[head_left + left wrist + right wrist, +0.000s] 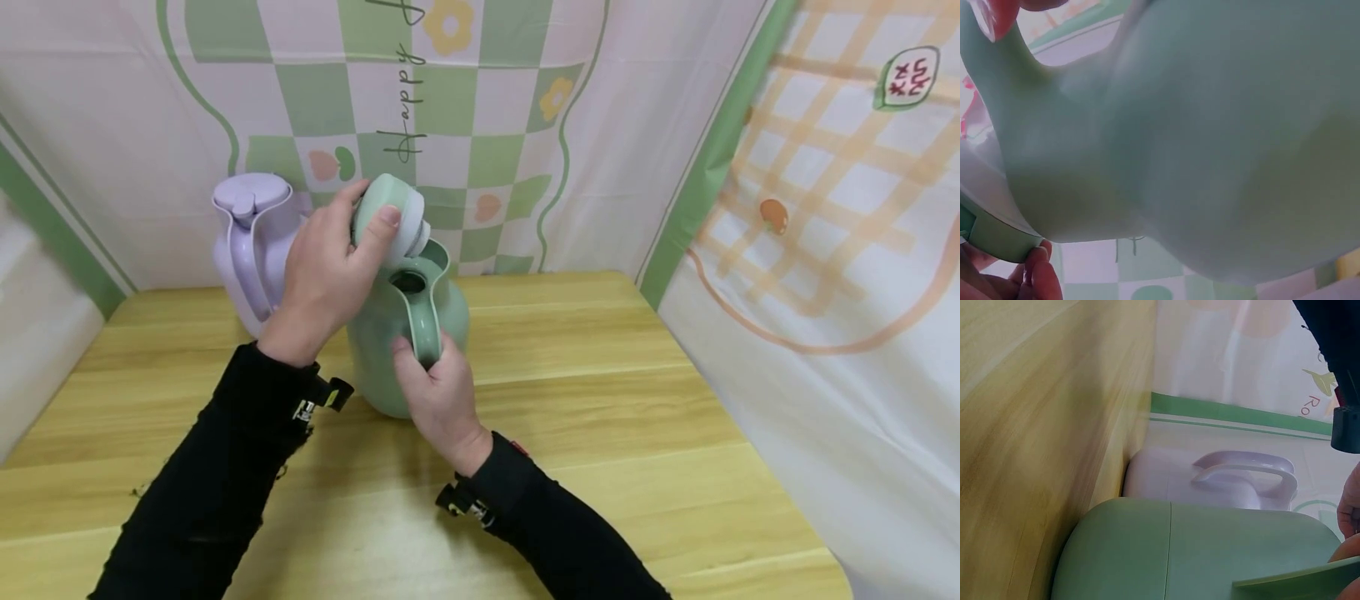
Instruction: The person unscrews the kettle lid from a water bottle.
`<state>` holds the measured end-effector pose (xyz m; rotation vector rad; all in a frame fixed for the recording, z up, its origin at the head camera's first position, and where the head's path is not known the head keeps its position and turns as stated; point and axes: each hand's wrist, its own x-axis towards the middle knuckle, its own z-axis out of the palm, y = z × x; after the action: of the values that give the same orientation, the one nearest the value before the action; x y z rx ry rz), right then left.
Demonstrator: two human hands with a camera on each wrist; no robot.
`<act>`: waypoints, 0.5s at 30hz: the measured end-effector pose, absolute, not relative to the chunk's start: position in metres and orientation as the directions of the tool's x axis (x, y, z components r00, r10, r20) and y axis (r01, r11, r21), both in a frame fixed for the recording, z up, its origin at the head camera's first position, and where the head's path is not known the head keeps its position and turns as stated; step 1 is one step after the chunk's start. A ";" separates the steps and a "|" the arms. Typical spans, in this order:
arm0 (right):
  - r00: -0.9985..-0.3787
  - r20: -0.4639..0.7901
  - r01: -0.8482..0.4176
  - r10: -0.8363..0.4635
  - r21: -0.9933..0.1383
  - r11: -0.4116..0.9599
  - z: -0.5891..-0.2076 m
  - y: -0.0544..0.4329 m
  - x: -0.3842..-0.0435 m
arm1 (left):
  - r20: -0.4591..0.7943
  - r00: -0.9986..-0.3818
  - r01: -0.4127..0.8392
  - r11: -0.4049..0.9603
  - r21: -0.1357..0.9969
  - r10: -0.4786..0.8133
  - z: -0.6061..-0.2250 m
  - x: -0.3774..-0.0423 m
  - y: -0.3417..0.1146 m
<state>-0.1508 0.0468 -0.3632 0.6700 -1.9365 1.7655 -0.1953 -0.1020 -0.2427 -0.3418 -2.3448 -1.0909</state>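
A green thermos jug [378, 362] stands upright on the wooden table, its round dark mouth uncovered. My left hand [318, 271] holds the jug's lid [380, 215], green on top with a white stopper part, tilted just above the rim. In the left wrist view, fingertips grip the edge of this lid [1000, 240] close to the jug's neck. Lower down, my right hand [446, 400] grips the green handle [425, 323], which points toward me. The right wrist view has the jug's body [1122, 550] on the table, with the handle's edge at the bottom right.
Behind and left of the green jug stands a lilac thermos jug [234, 242] with its lid on. A patterned cloth [510, 108] hangs behind the table [600, 417], and another cloth [810, 400] hangs at the right side.
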 end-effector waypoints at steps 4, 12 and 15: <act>-0.799 0.599 -0.601 -0.051 -0.795 0.083 -0.363 0.047 -0.153 | 0.520 -0.854 0.434 0.522 0.734 -0.021 -0.248 -0.192 -0.105; -0.803 0.596 -0.595 -0.024 -0.797 0.109 -0.363 0.050 -0.161 | 0.473 -0.879 0.452 0.220 0.864 -0.053 -0.260 -0.190 -0.106; -0.798 0.603 -0.598 -0.007 -0.791 0.129 -0.363 0.051 -0.164 | 0.517 -0.853 0.510 0.101 0.854 -0.063 -0.264 -0.192 -0.105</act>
<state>-0.1645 0.0512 -0.3631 0.5813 -1.9548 1.7136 -0.1916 -0.1047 -0.2644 -0.4363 -1.9603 -1.8017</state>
